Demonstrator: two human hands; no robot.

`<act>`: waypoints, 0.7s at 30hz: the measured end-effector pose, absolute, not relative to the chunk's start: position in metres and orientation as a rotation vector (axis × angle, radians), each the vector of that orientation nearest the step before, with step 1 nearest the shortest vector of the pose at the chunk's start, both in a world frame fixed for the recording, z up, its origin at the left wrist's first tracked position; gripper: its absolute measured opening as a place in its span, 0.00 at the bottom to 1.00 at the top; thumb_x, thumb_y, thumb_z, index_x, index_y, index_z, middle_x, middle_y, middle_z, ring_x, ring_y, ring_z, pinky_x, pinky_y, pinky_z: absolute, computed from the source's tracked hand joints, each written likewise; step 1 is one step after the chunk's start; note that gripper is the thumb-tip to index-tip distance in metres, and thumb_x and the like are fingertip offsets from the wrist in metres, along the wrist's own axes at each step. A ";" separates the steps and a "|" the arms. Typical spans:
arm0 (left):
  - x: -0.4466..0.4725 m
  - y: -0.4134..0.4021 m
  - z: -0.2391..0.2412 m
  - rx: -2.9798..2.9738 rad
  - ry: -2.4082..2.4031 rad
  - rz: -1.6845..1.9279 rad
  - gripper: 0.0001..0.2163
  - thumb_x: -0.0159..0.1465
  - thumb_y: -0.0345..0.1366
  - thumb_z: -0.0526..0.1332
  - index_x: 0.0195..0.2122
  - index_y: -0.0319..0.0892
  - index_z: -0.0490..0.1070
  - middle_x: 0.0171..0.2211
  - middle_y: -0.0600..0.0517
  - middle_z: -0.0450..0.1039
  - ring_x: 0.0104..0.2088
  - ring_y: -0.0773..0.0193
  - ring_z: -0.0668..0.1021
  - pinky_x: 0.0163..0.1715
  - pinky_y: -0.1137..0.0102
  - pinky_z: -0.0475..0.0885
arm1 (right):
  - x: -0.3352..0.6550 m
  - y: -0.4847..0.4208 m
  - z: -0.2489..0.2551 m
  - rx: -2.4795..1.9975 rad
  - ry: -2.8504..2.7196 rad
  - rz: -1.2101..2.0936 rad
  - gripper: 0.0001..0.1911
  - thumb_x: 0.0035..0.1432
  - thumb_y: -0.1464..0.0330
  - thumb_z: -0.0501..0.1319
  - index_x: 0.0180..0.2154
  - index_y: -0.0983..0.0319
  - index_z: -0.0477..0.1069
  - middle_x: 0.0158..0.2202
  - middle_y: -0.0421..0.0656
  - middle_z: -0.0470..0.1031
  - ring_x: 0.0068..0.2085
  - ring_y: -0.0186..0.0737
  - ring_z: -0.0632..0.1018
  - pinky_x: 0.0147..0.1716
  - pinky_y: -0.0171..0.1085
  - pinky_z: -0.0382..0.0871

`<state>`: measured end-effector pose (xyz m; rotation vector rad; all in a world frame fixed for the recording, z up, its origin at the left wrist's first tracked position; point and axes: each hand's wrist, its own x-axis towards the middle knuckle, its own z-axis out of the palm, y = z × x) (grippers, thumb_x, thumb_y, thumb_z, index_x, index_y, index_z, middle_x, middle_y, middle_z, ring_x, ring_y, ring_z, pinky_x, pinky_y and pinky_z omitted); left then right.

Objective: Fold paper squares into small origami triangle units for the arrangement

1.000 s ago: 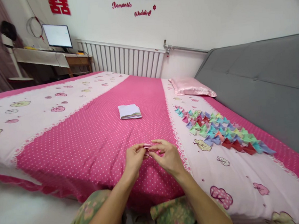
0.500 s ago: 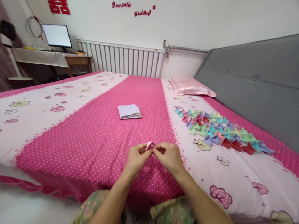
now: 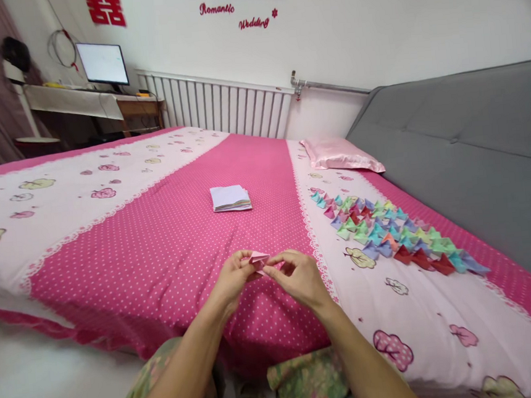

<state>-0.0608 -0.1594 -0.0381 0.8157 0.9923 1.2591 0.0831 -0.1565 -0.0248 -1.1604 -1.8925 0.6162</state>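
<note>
A small folded piece of pink paper (image 3: 257,258) is held between my hands, above the near part of the bed. My left hand (image 3: 236,277) pinches its left side between thumb and fingers. With thumb and forefinger, my right hand (image 3: 299,275) grips the paper's lower right side. Beyond them, a stack of paper sheets (image 3: 230,196), white on top, lies on the pink dotted strip of the bedspread. To the right stand rows of folded paper boats (image 3: 384,231) in red, green, blue, purple and other colours.
The bed (image 3: 175,231) fills the middle of the view. A pink pillow (image 3: 340,155) lies near the grey headboard (image 3: 465,144). At the back left, a monitor (image 3: 102,63) stands on a desk (image 3: 71,103), beside a white radiator (image 3: 220,102).
The pink paper has been turned from a point standing up to lying more sideways, and shifted slightly left. Both hands still hold it; the stack and the boats have not moved.
</note>
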 end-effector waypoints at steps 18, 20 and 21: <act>-0.060 -0.161 -0.037 0.771 1.103 1.202 0.07 0.43 0.29 0.64 0.25 0.36 0.69 0.21 0.52 0.71 0.22 0.71 0.72 0.28 0.75 0.67 | 0.082 -0.158 -0.027 -1.121 -1.929 0.491 0.10 0.51 0.69 0.56 0.34 0.60 0.73 0.35 0.42 0.72 0.24 0.31 0.71 0.25 0.32 0.68; -0.060 -0.162 -0.035 0.769 1.100 1.209 0.08 0.42 0.29 0.64 0.25 0.36 0.69 0.21 0.53 0.71 0.22 0.71 0.72 0.28 0.75 0.67 | 0.082 -0.157 -0.027 -1.128 -1.930 0.491 0.10 0.51 0.68 0.55 0.35 0.59 0.73 0.36 0.43 0.72 0.24 0.31 0.72 0.26 0.32 0.69; -0.060 -0.162 -0.035 0.775 1.094 1.210 0.08 0.42 0.29 0.64 0.25 0.36 0.69 0.21 0.52 0.71 0.22 0.71 0.72 0.28 0.75 0.67 | 0.082 -0.157 -0.028 -1.133 -1.930 0.495 0.11 0.51 0.68 0.55 0.35 0.59 0.74 0.36 0.43 0.72 0.24 0.31 0.72 0.26 0.33 0.69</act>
